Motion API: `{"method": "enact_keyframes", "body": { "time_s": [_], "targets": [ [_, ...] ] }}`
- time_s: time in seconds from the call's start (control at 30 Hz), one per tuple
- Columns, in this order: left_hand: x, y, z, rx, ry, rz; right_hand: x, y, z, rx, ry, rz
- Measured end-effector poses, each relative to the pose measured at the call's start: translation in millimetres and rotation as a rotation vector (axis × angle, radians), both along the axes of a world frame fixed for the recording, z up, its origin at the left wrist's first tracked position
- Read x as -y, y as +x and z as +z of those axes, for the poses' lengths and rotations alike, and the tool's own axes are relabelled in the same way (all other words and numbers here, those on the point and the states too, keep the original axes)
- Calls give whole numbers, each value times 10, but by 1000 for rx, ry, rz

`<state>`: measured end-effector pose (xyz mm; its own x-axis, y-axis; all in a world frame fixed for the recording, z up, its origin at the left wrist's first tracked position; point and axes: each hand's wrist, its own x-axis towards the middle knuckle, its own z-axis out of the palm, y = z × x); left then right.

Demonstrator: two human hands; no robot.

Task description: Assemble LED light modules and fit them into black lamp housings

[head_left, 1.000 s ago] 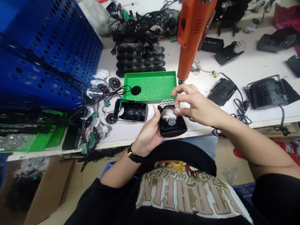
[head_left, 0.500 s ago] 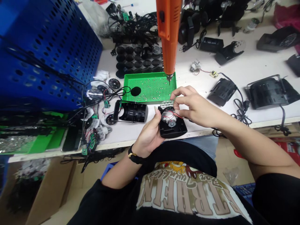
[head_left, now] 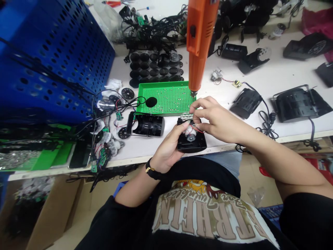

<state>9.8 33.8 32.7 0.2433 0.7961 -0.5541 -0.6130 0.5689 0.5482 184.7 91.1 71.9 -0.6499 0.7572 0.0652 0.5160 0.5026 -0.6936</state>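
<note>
My left hand [head_left: 168, 147] grips a black plastic lamp housing [head_left: 191, 146] from its left side, with the thumb lying over a round silver part [head_left: 190, 136] inside. Thin red wires [head_left: 199, 129] run from that part, and my right hand [head_left: 220, 119] pinches them at the fingertips. A clear faceted lens disc [head_left: 187, 117] sits just under those fingers, partly hidden. An orange electric screwdriver [head_left: 199, 45] hangs from above, its tip a little above my right hand.
A green perforated tray [head_left: 166, 99] with scattered screws lies behind the hands. Next to it are a black lamp body [head_left: 145, 125], a black tray of round discs [head_left: 153, 67], and tangled cables [head_left: 153, 33]. A blue perforated panel [head_left: 52, 59] rises at the left.
My left thumb has slid further over the silver part, and my right fingers have closed in towards it. The hanging screwdriver has shifted slightly between frames.
</note>
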Motion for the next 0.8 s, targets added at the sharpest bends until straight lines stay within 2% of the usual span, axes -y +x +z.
{"method": "enact_keyframes", "body": {
  "time_s": [0.37, 0.6, 0.8],
  "targets": [
    [-12, 83, 40, 24, -37, 71, 30, 29, -97, -58, 15, -33],
    [16, 83, -3, 72, 50, 55, 88, 44, -126, -139, 27, -87],
    [13, 97, 61, 90, 120, 69, 134, 18, -125, -235, 37, -130]
  ]
}}
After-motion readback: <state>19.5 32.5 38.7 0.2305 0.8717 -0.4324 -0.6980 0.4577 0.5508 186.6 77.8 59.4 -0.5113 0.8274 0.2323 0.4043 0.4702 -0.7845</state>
